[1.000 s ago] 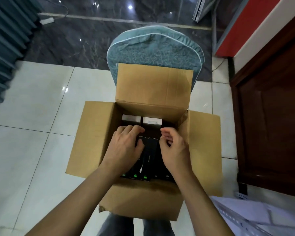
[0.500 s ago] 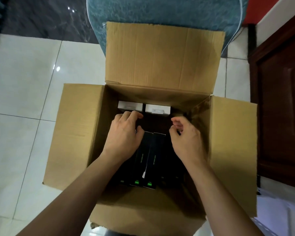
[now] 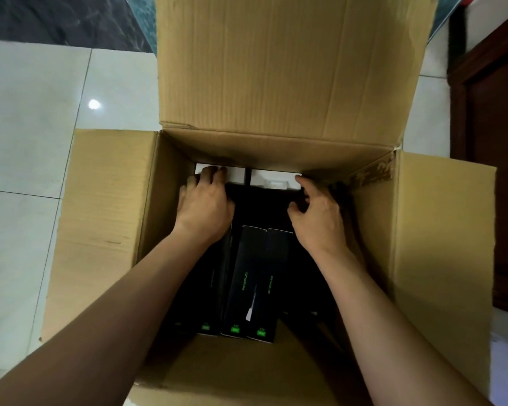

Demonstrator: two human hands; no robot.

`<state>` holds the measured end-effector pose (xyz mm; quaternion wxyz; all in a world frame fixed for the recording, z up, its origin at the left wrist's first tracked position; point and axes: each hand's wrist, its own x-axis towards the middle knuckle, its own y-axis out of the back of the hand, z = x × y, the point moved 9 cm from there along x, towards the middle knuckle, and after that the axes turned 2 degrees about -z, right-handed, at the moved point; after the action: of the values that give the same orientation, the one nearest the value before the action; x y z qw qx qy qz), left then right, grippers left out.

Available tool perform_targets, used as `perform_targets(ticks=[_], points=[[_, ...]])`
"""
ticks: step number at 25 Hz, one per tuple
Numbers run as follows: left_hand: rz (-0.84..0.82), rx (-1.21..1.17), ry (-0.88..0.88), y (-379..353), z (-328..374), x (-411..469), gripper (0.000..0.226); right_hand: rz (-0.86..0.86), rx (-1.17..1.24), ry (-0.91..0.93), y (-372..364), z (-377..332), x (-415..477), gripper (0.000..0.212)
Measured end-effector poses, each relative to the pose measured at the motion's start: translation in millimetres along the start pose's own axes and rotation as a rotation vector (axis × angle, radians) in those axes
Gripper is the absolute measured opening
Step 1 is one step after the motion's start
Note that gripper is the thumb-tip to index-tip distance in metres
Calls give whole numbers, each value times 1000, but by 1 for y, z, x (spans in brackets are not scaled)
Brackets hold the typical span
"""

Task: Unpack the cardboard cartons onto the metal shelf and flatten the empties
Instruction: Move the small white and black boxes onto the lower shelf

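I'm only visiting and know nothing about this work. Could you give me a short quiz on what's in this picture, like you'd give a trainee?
1. True or false: the cardboard carton has its flaps folded shut.
2. What colour is the print on the black boxes? A red, B green, C yellow.
3. How many white boxes show at the carton's far wall, where the left hand and right hand reach?
Key: 1 false; 2 B; 3 two.

The black boxes (image 3: 255, 282) carry green lettering along their sides and green end labels, none legible.
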<state>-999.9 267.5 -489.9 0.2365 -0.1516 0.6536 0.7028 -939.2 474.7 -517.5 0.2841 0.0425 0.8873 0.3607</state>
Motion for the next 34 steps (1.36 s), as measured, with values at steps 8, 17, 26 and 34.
perform_targets(ticks=[8, 17, 26, 34], points=[[14, 64, 1, -13, -5, 21, 62, 151, -177, 182, -6, -8, 6, 51], [203, 37, 50, -7, -6, 22, 57, 174, -196, 258, -18, -12, 16, 46], [205, 42, 30, -15, -4, 21, 44, 97, -254, 182, -27, -1, 24, 37], [228, -144, -8, 10, 0, -21, 53, 203, -72, 137, 16, -13, -24, 35]])
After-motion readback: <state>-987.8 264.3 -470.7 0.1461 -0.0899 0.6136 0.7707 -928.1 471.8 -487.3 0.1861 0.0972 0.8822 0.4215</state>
